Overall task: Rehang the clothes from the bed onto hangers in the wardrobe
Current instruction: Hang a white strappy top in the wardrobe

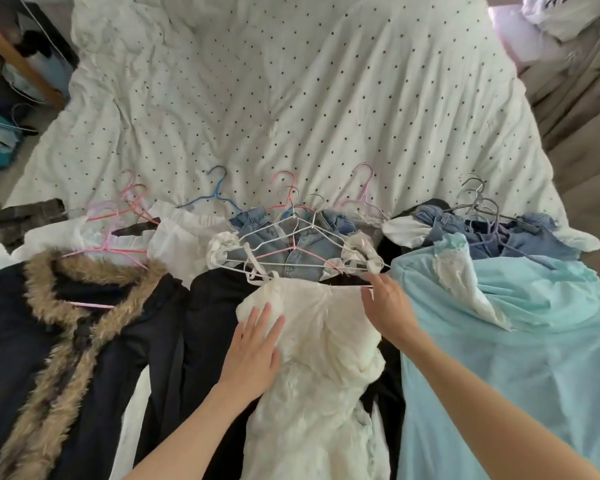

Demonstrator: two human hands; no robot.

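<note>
a person's two bare hands reach over a row of clothes laid along the near edge of a bed covered by a white quilt with small dark dots (291,98). at centre lies a crumpled cream-white dress with thin tie straps (312,341), its top near a white wire hanger (291,244) that rests on folded blue denim (302,237). the left hand (253,355) lies flat on the dress's left side, fingers straight and spread, gripping nothing. the right hand (388,306) reaches toward the dress's upper right corner beside the hanger's lower bar, fingers extended and loose; whether the fingertips touch the wire cannot be told. the hands sit apart, one either side of the dress's bodice.

the dress looks light, soft and limp, likely to sag and slide off a smooth wire frame, so the sounder hold appears to be the hanger's hook or shoulder, with the straps kept looped on. the wire itself seems thin and springy.

left of the dress lies a dark coat with a tan fur collar (84,323) on a pink hanger; right of it, a pale aqua garment (516,341).
</note>
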